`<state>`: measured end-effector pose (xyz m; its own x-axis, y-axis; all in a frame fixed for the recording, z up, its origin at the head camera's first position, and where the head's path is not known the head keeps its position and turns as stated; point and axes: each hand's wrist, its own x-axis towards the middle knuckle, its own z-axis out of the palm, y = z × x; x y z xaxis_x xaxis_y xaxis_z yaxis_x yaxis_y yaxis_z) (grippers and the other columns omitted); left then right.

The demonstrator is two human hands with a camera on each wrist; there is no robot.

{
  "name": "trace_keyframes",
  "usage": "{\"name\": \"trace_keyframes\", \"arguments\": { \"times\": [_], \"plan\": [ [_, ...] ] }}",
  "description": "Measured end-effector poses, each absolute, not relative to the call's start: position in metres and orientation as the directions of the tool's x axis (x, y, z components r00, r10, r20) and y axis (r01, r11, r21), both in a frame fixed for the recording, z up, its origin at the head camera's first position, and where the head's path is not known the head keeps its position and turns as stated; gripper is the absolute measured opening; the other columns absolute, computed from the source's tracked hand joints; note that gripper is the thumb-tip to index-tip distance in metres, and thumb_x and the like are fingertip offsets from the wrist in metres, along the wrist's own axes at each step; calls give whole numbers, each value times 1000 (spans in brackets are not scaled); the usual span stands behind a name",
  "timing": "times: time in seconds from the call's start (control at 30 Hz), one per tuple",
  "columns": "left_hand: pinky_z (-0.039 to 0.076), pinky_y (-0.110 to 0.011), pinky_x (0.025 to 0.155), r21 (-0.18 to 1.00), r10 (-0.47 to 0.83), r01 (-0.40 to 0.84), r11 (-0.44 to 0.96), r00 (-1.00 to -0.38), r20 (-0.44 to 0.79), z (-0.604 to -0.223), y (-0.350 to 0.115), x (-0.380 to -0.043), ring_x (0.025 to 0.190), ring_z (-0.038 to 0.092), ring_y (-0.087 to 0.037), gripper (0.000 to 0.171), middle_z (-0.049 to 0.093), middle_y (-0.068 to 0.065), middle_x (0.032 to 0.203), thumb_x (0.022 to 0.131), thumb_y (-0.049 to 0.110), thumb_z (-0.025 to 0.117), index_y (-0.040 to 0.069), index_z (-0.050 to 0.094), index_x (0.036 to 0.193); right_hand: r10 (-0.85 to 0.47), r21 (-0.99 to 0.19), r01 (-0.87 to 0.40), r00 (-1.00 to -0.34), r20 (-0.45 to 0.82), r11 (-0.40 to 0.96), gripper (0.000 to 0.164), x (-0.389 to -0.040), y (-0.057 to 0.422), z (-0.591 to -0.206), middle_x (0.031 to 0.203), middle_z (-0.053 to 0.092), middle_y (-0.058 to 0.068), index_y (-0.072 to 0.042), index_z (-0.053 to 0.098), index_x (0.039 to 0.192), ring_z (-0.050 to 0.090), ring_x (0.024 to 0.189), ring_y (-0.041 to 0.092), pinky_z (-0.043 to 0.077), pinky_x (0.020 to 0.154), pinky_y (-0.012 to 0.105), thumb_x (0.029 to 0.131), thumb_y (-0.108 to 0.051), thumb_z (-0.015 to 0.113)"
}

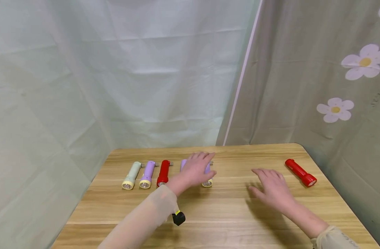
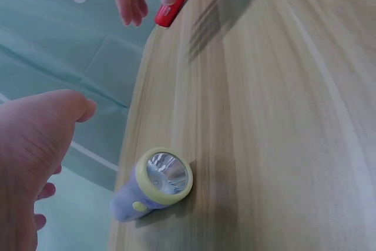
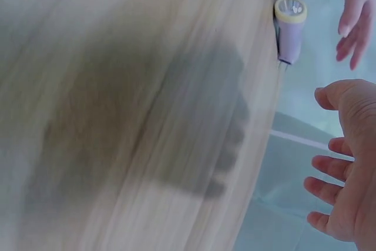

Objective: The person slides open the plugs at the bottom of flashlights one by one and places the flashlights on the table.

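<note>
My left hand [image 1: 196, 171] hovers over two purple flashlights at the right end of a row, fingers stretched out and holding nothing. It partly covers both; the rightmost purple flashlight [image 1: 207, 182] shows its cream-rimmed lens, seen clearly in the left wrist view [image 2: 161, 180]. To the left in the row lie a red flashlight [image 1: 164, 173], another purple flashlight [image 1: 148, 173] and a pale green flashlight [image 1: 133, 174], with metal prongs at their far ends. My right hand [image 1: 272, 190] hangs above the table, fingers spread loosely, nothing in it. A lone red flashlight [image 1: 298, 171] lies beyond it to the right.
The wooden table [image 1: 233, 214] has its far edge against a pale curtain [image 1: 165, 76]. A grey flowered curtain [image 1: 289, 79] hangs at the right. By the left sleeve sits a black angular piece [image 1: 178, 218] with a yellow strip, partly hidden.
</note>
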<state>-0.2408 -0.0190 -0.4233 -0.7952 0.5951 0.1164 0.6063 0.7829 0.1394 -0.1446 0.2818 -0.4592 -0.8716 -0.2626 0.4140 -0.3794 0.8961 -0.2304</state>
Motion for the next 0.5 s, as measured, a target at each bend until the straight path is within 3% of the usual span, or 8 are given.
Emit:
{"name": "trace_keyframes", "arguments": {
  "times": [0.23, 0.5],
  "plan": [
    [23, -56, 119, 139, 653, 675, 725, -738, 171, -422, -22, -228, 146, 35, -31, 75, 42, -10, 158, 98, 52, 59, 19, 34, 160, -232, -226, -335, -894, 383, 915, 62, -150, 295, -453, 131, 62, 20, -1, 59, 136, 53, 121, 46, 33, 104, 68, 88, -34, 80],
    [22, -56, 120, 126, 688, 707, 696, -707, 162, -424, -22, -208, 148, 33, -31, 76, 38, -8, 161, 99, 55, 57, 22, 30, 162, -210, -199, -304, -898, 386, 932, 60, -155, 316, -450, 130, 61, 23, 0, 59, 135, 52, 118, 48, 31, 101, 69, 88, -32, 78]
  ]
}}
